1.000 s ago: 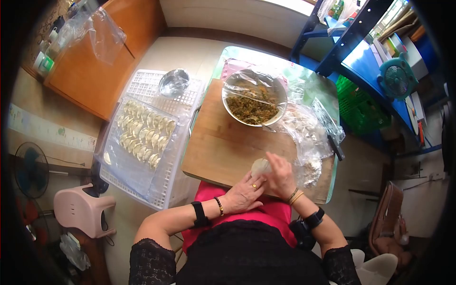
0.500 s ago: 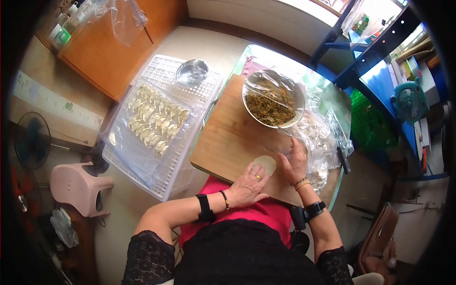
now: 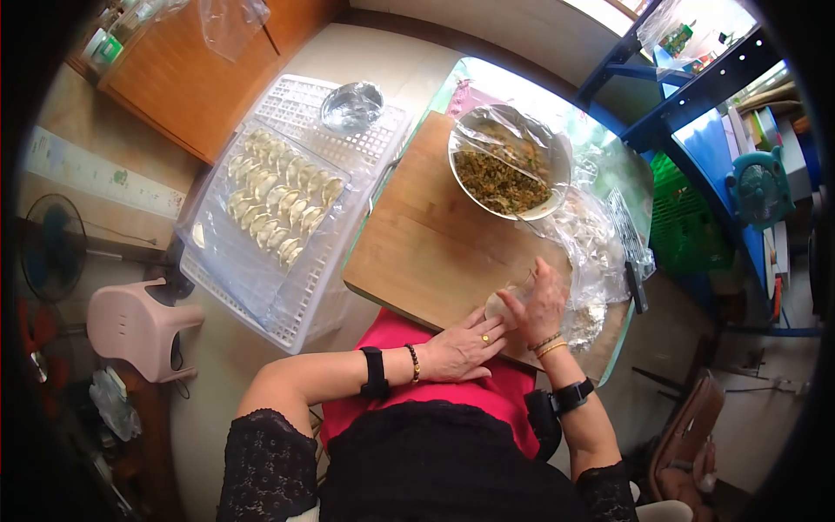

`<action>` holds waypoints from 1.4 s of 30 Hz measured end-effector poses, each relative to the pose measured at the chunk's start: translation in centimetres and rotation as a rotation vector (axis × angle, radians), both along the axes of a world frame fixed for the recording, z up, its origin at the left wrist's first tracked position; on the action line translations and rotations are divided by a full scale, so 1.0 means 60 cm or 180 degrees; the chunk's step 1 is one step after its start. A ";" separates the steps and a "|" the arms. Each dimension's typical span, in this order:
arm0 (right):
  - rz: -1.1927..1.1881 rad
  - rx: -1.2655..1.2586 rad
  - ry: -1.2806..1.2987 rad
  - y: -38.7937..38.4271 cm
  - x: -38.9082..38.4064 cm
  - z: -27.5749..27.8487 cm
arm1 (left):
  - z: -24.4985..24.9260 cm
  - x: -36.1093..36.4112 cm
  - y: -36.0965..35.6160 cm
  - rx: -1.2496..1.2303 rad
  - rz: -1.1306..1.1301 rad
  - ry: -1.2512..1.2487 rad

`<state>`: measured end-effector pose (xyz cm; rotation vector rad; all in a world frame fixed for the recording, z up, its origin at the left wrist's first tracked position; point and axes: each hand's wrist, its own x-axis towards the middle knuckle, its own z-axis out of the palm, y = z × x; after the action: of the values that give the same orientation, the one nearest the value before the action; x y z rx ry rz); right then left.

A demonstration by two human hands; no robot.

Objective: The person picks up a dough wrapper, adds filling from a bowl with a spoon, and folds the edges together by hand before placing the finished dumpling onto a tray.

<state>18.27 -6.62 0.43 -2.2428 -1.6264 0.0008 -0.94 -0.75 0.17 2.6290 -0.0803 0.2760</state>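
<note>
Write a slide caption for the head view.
Left hand and right hand at a pale dough wrapper over a brown wooden board, near a round metal bowl.

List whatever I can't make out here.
Head view: part of the dough wrapper, hidden by the left hand and right hand.
Head view: contents of the round shiny container, lost in glare.
Head view: ingredients of the filling, too small.
Head view: label on the green-and-white bottle, too small.
</note>
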 end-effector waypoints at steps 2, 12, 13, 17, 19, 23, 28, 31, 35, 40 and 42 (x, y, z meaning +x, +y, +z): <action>-0.0107 0.0143 0.0330 0.013 0.022 -0.005 | 0.011 -0.002 0.005 0.0067 0.0008 0.0122; 0.0603 0.0158 0.0162 -0.026 -0.073 0.019 | -0.002 -0.020 -0.002 -0.0143 0.0110 0.0192; 0.0666 -0.0095 -0.0006 -0.028 -0.084 0.014 | -0.004 -0.024 -0.001 -0.0168 0.0121 0.0224; 0.0236 -0.0056 -0.0122 0.014 -0.058 0.007 | -0.010 -0.030 -0.004 -0.0127 0.0178 0.0164; 0.0125 0.0011 -0.0069 0.031 -0.028 -0.005 | -0.005 -0.027 -0.003 0.0026 0.0217 0.0175; -0.0064 0.0123 0.0423 0.048 0.018 -0.008 | 0.005 -0.018 0.002 -0.0053 0.0323 0.0235; 0.0363 0.0376 0.0657 0.020 -0.009 0.011 | 0.016 -0.026 0.001 -0.0193 0.0557 -0.0127; 0.0766 -0.0093 0.0086 -0.010 -0.073 0.021 | 0.008 -0.037 0.002 -0.0207 0.0471 -0.0008; 0.0462 -0.0150 -0.0078 0.009 -0.087 0.008 | 0.001 -0.052 0.005 -0.0143 0.0298 0.0425; -0.0050 0.0020 0.0404 0.060 -0.008 -0.012 | 0.011 -0.041 0.011 0.0033 0.0370 0.0392; -0.0130 -0.0015 0.0527 0.062 0.015 -0.014 | 0.017 -0.039 0.010 -0.0003 0.0435 0.0635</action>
<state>19.19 -2.91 -0.42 -2.2149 -1.4954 0.1752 -3.28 -0.15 1.19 2.6497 0.1669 0.0584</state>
